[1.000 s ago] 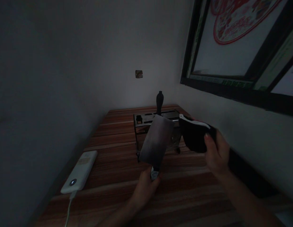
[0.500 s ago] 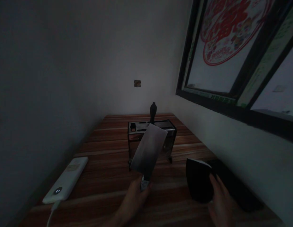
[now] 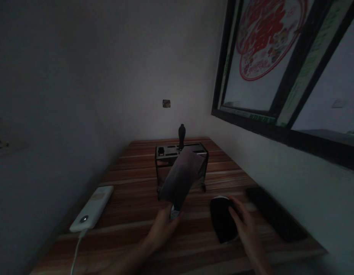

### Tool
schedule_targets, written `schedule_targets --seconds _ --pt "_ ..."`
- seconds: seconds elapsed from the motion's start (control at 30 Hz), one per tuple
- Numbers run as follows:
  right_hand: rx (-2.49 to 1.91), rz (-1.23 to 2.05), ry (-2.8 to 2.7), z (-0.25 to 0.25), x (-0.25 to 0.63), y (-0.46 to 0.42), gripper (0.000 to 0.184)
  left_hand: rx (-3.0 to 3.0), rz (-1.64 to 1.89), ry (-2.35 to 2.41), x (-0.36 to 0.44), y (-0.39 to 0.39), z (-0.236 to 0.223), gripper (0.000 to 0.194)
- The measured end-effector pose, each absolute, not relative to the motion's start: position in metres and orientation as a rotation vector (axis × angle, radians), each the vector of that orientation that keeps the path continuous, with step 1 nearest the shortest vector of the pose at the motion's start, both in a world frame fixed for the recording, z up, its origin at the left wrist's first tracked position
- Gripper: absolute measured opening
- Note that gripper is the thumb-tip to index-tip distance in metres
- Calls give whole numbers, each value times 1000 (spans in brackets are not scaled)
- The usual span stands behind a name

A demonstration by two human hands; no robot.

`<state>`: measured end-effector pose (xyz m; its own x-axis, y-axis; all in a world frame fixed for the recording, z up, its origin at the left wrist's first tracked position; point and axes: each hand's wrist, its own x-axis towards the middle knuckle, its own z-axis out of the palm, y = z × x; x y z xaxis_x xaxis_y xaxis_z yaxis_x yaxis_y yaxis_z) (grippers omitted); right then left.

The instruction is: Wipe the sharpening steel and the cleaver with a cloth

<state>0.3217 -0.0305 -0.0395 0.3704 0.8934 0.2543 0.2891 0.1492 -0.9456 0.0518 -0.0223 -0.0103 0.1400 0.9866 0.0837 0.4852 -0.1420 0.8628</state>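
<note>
A cleaver [image 3: 182, 176] with a broad flat blade is gripped by its handle in my left hand [image 3: 163, 226], the blade tilted up and to the right. Behind the blade stands a knife rack [image 3: 165, 156] with a slotted top, partly covered by it. One black-handled tool [image 3: 182, 135] sticks upright out of the rack. My right hand [image 3: 243, 220] pinches the edge of a black cloth-like piece [image 3: 222, 219] with a pale rim, low over the table; its exact kind is unclear.
On the left of the wood-grain table [image 3: 125, 214] lies a white power bank [image 3: 92, 209] with a cable [image 3: 76, 254] plugged in. A long black object [image 3: 275, 214] lies along the right wall, below a dark-framed window [image 3: 251, 118].
My right hand has brought the black piece leftward, away from the long black object. The cleaver stays in my left hand, nearly unmoved. The view has shifted slightly.
</note>
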Motion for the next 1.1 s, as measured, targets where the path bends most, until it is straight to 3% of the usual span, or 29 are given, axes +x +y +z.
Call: schedule_targets --seconds 0.3,0.47,0.6,0.77,0.93,1.1 --pt "-1325 581 -1355 -49 304 -27 38 1963 1029 1468 45 -25 4 24" --pt "-1253 613 -1405 -57 277 -23 35 2228 1121 1517 27 -19 27 9" --pt "-1249 608 -1450 -64 269 -22 36 2366 1157 1538 7 -18 57 24" --pt "-1256 599 -1457 -65 271 -22 38 2537 1183 1507 -8 -23 96 13" --pt "-1238 602 -1479 -67 271 -21 39 2650 1238 1618 -28 -23 149 25" --pt "-1219 626 -1527 -71 275 -16 39 2827 995 1899 -23 -29 216 31"
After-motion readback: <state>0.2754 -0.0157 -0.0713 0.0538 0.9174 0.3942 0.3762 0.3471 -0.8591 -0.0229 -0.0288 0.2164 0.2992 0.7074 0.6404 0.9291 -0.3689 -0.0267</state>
